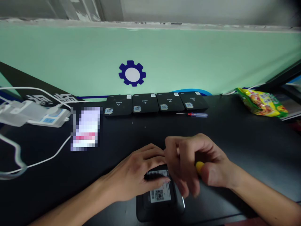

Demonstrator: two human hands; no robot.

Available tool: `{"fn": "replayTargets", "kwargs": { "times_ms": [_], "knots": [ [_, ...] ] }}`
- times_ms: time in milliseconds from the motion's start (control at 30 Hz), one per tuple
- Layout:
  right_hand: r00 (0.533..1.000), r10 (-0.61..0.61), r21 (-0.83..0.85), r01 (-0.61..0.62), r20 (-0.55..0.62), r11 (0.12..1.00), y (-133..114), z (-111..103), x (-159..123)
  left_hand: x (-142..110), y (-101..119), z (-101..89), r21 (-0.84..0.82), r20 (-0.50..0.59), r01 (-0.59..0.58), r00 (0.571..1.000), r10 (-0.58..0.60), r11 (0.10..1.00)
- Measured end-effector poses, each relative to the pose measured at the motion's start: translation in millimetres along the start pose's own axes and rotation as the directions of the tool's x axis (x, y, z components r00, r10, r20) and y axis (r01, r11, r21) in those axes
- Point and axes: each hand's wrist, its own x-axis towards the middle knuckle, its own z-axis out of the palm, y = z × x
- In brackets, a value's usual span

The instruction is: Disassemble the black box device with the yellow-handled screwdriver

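A black box-shaped device (142,212) with rounded corners lies on the table in front of me, a white printed label (161,197) with a QR code facing up. My left hand (138,171) holds it from the left, its thumb across the label and its fingers reaching over the far end. Above the device's right side, my right hand (192,163) is curled round a small tool whose yellow end (199,167) shows by the thumb. The fingers hide most of that tool, so its kind is unclear.
Several flat black boxes (145,103) stand in a row along the wall. Before them lies a screwdriver (196,115) with a clear bluish handle. A pixelated phone-like screen (88,125), a white power strip (50,117) and cables are left; a yellow-green snack packet (263,103) lies right.
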Motion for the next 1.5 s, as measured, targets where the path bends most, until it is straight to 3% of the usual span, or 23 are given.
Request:
{"fn": "replayTargets", "kwargs": {
  "times_ms": [133, 167, 200, 267, 533, 667, 833, 967, 1100, 1233, 1333, 1500],
  "knots": [
    [0.992, -0.123, 0.216, 0.116, 0.024, 0.97, 8.0, 0.8, 3.6, -1.5, -3.0, 3.2, 0.017, -0.038, -0.039, 0.998, 0.039, 0.999],
    [0.994, -0.104, 0.227, 0.097, 0.019, 0.969, 9.2, 1.9, 3.8, -1.5, -3.3, 3.5, 0.017, -0.041, -0.041, 0.998, 0.042, 0.999],
    [1.0, -0.018, 0.2, 0.014, 0.019, 0.98, 10.0, 3.1, 3.6, -1.4, -3.3, 3.4, 0.018, -0.038, -0.039, 0.998, 0.04, 0.999],
    [1.0, 0.009, 0.183, -0.004, -0.024, 0.983, 11.3, 5.0, 2.8, -0.8, -2.7, 2.7, 0.026, -0.02, -0.031, 0.999, 0.032, 0.999],
    [0.993, -0.12, 0.122, 0.119, 0.009, 0.985, 17.8, 3.1, 4.1, 0.3, -0.7, 1.0, 0.032, -0.022, -0.045, 0.999, 0.046, 0.998],
    [0.995, -0.098, 0.141, 0.102, -0.037, 0.985, 21.1, 2.0, 5.7, 0.9, -0.5, 1.2, 0.02, -0.014, -0.042, 0.999, 0.043, 0.999],
    [0.982, -0.166, 0.199, 0.18, -0.088, 0.963, 21.3, 4.0, 10.4, 0.5, -0.4, 0.8, 0.006, -0.045, -0.042, 0.998, 0.043, 0.999],
    [0.995, -0.065, 0.043, 0.068, -0.073, 0.997, 9.8, 4.7, 11.6, 1.8, 2.1, -0.4, -0.001, -0.033, -0.032, 0.999, 0.032, 0.999],
    [0.997, -0.077, -0.073, 0.076, -0.015, 0.994, 5.2, -0.2, 12.4, 3.8, 4.4, -1.4, -0.025, -0.015, -0.005, 1.0, 0.004, 1.0],
    [0.996, -0.044, 0.082, 0.037, 0.08, 0.996, 13.9, -3.1, 10.8, 2.7, 2.8, -1.8, -0.053, 0.009, 0.027, 1.0, -0.027, 0.998],
    [0.999, -0.025, 0.142, 0.019, 0.041, 0.99, 18.4, 0.1, 7.8, 0.8, 0.9, -1.3, -0.041, 0.039, 0.05, 0.998, -0.048, 0.998],
    [0.999, 0.01, 0.185, -0.017, 0.034, 0.983, 19.0, 2.9, 4.8, -0.3, -0.4, 0.3, -0.005, -0.02, -0.016, 1.0, 0.016, 1.0]
  ]
}}
